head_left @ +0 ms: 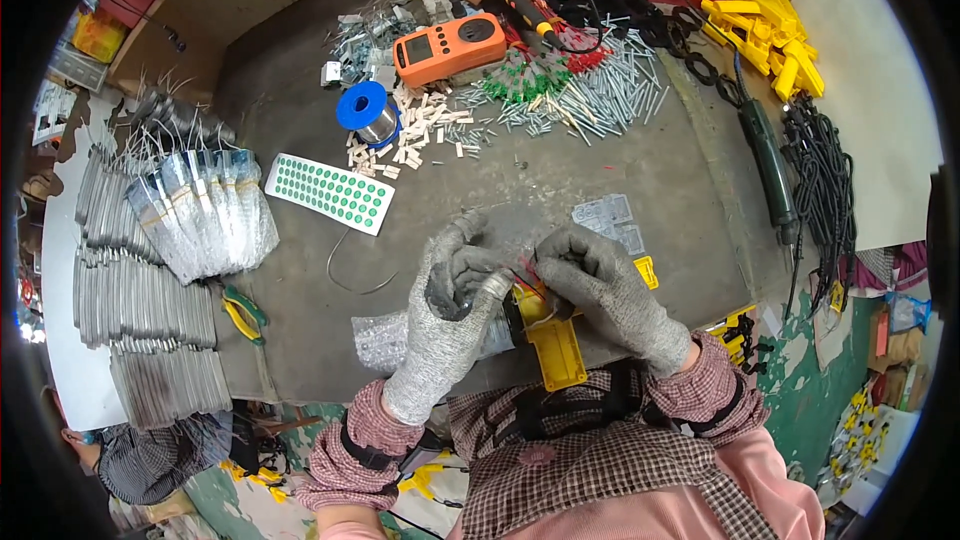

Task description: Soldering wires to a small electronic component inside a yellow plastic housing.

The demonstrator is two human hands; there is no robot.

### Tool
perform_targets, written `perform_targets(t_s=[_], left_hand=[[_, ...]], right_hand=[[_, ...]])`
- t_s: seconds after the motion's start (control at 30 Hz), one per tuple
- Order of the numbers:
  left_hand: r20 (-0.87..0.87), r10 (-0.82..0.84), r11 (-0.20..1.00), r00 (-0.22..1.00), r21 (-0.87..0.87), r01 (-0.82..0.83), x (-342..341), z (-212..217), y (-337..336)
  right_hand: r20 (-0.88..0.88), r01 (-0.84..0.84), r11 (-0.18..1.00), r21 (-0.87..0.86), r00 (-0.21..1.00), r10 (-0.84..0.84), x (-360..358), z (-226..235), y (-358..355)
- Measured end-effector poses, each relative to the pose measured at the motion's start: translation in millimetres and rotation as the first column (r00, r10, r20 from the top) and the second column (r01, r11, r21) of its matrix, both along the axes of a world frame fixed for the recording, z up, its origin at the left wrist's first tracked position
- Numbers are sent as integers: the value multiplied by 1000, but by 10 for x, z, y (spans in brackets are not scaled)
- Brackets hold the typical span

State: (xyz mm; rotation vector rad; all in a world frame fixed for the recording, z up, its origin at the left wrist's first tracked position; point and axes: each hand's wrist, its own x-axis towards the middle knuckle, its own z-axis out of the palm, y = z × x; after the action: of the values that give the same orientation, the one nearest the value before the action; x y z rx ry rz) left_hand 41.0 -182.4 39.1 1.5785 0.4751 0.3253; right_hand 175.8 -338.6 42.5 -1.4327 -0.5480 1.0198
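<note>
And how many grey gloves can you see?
2: one is on the left hand, and one is on the right hand. I see no others, but some could be hidden.

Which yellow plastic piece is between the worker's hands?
The long yellow box, its upper end between the left hand and right hand. The small yellow piece lies outside them; a yellow heap sits at upper right.

A: Surface?
B: Dark grey workbench, scuffed mid-top.
A: Far side?
B: Loose pile of long silver screws; small whitish blocks scattered left of it, blue spool among them.
A: Left?
B: White sheet with green dots. Green-and-yellow pliers, nearer.
A: Right of middle?
B: Clear plastic pieces, small yellow part just nearer.
A: Near edge?
B: Bubble wrap.
</note>
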Motion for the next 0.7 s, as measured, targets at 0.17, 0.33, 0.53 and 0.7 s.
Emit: perform_targets(t_s=[0.17, 0.33, 0.53, 0.7], left_hand=[[42, -13, 992, 999, -126, 18, 15, 2, -17], [29, 4, 989, 1000, -145, 0, 6, -14, 12], [17, -42, 994, 999, -103, 43, -15, -41, 52], [31, -29, 996, 999, -85, 32, -30, -76, 29]], right_hand=[[-21, -76, 994, -78, 997, 75, 28, -8, -11], [63, -114, 992, -46, 991, 117, 39, -17, 11], [112, -163, 983, -84, 979, 172, 34, 14, 0], [67, -77, 991, -108, 994, 84, -7, 12, 19]])
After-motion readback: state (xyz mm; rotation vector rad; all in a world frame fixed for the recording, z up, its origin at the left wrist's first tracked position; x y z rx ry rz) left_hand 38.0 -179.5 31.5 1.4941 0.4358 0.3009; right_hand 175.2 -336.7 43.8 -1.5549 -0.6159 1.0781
